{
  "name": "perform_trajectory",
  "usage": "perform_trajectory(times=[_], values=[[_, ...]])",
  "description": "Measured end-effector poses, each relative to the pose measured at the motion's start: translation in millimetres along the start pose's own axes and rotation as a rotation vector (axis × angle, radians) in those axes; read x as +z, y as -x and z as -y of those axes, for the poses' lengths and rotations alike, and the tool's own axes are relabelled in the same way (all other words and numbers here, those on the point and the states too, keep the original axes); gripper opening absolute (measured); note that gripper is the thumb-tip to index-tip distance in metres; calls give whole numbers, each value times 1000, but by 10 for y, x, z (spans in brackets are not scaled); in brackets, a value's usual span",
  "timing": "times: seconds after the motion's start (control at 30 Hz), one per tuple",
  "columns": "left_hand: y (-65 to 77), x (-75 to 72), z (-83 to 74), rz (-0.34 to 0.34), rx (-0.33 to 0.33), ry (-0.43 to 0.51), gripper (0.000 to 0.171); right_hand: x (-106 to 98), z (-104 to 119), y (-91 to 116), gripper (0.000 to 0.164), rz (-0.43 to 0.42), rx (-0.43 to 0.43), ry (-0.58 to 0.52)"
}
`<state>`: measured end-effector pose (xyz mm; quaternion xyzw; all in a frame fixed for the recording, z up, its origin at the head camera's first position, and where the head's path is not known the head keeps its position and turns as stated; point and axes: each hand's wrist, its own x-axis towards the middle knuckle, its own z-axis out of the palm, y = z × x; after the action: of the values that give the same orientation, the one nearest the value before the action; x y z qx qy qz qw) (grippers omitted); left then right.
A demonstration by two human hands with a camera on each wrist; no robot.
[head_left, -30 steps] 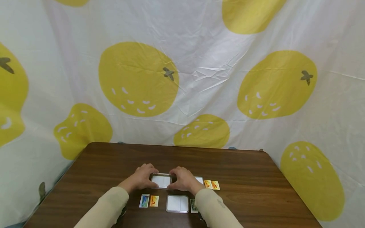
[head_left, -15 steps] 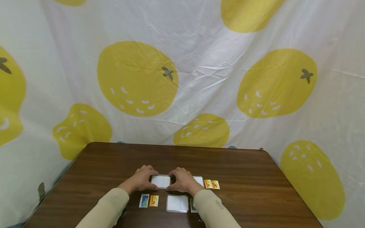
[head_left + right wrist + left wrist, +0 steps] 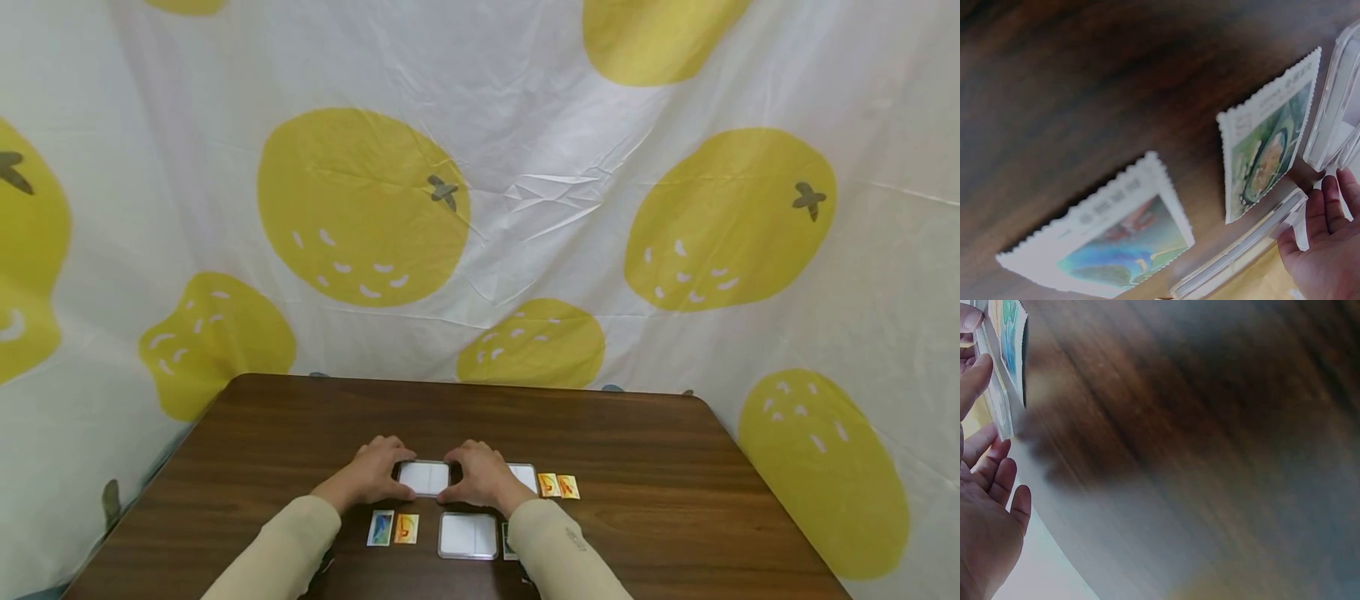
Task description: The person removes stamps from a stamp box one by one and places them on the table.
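Observation:
Both hands hold a clear flat rectangular case [image 3: 424, 478] with a white insert, low over the table. The left hand [image 3: 369, 472] grips its left end, thumb at the near edge and fingers at the far edge; the right hand [image 3: 480, 475] grips the right end likewise. In the left wrist view, fingers touch the clear case [image 3: 997, 403]. A second case [image 3: 467, 536] lies nearer the body, and a third case [image 3: 523, 477] is partly hidden behind the right hand. In the right wrist view, two perforated stamps [image 3: 1266, 156] lie beside clear cases.
A blue-green stamp [image 3: 380, 528] and an orange stamp [image 3: 407, 529] lie at the near left. Beside the right sleeve, a green stamp [image 3: 509, 542] is partly covered. Two orange stamps [image 3: 558, 486] sit further right on the brown table [image 3: 660, 500]. A lemon-patterned curtain [image 3: 540, 250] hangs behind.
The case's far edge has come down slightly and the case looks thinner than a second ago. Both hands keep their grip and have barely moved.

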<state>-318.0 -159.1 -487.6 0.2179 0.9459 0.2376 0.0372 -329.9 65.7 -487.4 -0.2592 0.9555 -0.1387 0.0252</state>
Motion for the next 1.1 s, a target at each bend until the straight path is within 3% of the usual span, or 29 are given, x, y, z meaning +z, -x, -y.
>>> perform_trajectory(times=[0.57,1.1], values=[[4,26,23,-11,-59,71,59,-31,35,-53,61,75,50,-9],[-38,-27,-49,40,-100,14,57,-48,39,-36,63,89,59,-32]])
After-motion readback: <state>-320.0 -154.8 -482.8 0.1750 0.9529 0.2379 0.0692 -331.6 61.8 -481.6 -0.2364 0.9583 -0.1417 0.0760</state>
